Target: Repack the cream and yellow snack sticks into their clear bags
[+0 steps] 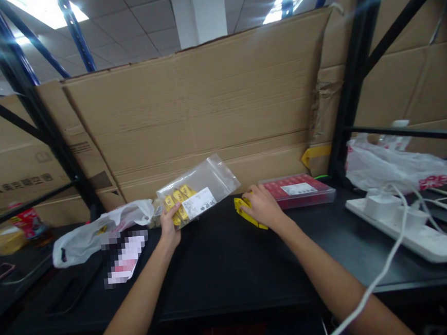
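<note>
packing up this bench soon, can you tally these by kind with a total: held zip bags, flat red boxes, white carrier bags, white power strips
Held zip bags: 1
Flat red boxes: 1
White carrier bags: 2
White power strips: 1
Total: 5

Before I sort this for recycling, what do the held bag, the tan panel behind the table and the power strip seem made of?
Bag: clear, glossy plastic film; yellow pieces show through it.
Panel: matte, brown, likely corrugated cardboard, judging by its creases and ragged edges.
Power strip: probably hard plastic, smooth and white.
</note>
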Demonstrator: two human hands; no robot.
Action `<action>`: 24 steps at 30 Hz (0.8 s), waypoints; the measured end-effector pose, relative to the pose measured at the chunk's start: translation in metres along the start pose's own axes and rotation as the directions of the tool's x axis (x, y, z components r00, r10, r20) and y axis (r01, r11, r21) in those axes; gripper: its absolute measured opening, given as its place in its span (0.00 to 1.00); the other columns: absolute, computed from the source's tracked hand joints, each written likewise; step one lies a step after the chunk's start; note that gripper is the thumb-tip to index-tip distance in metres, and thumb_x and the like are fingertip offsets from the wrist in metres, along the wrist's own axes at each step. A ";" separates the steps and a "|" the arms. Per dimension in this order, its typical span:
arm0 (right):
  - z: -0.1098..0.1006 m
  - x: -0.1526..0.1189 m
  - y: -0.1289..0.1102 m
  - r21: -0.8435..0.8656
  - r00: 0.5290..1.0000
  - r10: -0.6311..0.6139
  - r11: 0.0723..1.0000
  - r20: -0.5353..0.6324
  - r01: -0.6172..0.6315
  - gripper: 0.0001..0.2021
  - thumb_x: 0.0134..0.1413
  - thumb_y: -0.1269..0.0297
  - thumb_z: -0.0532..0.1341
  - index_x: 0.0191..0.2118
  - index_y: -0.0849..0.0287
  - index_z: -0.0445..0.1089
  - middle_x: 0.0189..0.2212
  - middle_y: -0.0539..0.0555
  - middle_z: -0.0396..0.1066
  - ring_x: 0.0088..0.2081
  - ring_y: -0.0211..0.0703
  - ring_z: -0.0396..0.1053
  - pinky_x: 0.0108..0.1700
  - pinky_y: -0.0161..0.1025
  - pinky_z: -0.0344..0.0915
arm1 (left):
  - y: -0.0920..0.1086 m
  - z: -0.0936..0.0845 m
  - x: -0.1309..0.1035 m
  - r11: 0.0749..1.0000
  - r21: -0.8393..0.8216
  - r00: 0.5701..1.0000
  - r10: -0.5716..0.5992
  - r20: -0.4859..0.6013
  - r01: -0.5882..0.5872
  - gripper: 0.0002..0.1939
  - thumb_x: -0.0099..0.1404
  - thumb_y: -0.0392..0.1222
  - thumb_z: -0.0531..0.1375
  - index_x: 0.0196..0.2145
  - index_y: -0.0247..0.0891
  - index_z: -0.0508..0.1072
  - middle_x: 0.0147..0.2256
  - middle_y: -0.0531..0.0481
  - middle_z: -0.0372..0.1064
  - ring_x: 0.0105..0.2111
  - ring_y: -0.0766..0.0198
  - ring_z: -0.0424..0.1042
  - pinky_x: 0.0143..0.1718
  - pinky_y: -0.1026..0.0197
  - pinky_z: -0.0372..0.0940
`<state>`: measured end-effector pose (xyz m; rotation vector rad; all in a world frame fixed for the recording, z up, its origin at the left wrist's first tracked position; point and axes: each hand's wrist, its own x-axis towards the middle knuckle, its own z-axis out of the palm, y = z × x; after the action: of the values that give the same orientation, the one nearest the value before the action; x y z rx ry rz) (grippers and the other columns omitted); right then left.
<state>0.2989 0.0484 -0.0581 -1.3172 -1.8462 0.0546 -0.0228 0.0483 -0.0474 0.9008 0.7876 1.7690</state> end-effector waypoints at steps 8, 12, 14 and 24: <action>0.014 -0.004 -0.012 -0.062 0.979 -0.161 0.984 0.128 0.170 0.07 0.50 0.74 0.65 0.33 0.56 0.79 0.37 0.60 0.78 0.48 0.56 0.69 0.55 0.47 0.62 | 0.000 0.000 0.000 1.000 -0.001 1.000 0.008 -0.005 -0.008 0.31 0.54 0.39 0.73 0.55 0.36 0.70 0.42 0.42 0.81 0.39 0.52 0.83 0.41 0.54 0.78; 0.004 -0.001 -0.013 0.016 0.986 -0.157 0.987 0.049 0.157 0.08 0.51 0.73 0.63 0.38 0.56 0.76 0.36 0.55 0.77 0.42 0.50 0.72 0.49 0.42 0.65 | 0.000 -0.002 0.002 0.999 0.012 0.999 0.031 -0.022 -0.031 0.33 0.54 0.38 0.73 0.56 0.38 0.69 0.42 0.43 0.82 0.38 0.53 0.83 0.40 0.54 0.78; -0.003 0.001 -0.012 0.045 0.993 -0.103 0.993 -0.057 0.106 0.16 0.56 0.70 0.60 0.50 0.57 0.73 0.41 0.56 0.76 0.42 0.49 0.73 0.47 0.42 0.67 | 0.000 -0.003 0.003 0.999 0.019 0.998 0.048 -0.034 -0.048 0.33 0.53 0.38 0.74 0.55 0.38 0.69 0.41 0.45 0.82 0.37 0.54 0.83 0.40 0.55 0.78; -0.018 0.012 0.004 0.758 0.851 0.384 0.652 -0.359 0.025 0.33 0.51 0.56 0.70 0.62 0.54 0.62 0.50 0.60 0.73 0.41 0.51 0.77 0.42 0.48 0.77 | -0.005 -0.001 -0.005 0.994 0.097 0.994 -0.054 0.097 0.045 0.31 0.50 0.37 0.76 0.51 0.35 0.73 0.39 0.42 0.82 0.35 0.50 0.84 0.38 0.52 0.80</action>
<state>0.3124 0.0524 -0.0415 -0.8036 -1.0292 0.4940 -0.0202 0.0451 -0.0529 1.0158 0.8273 1.6418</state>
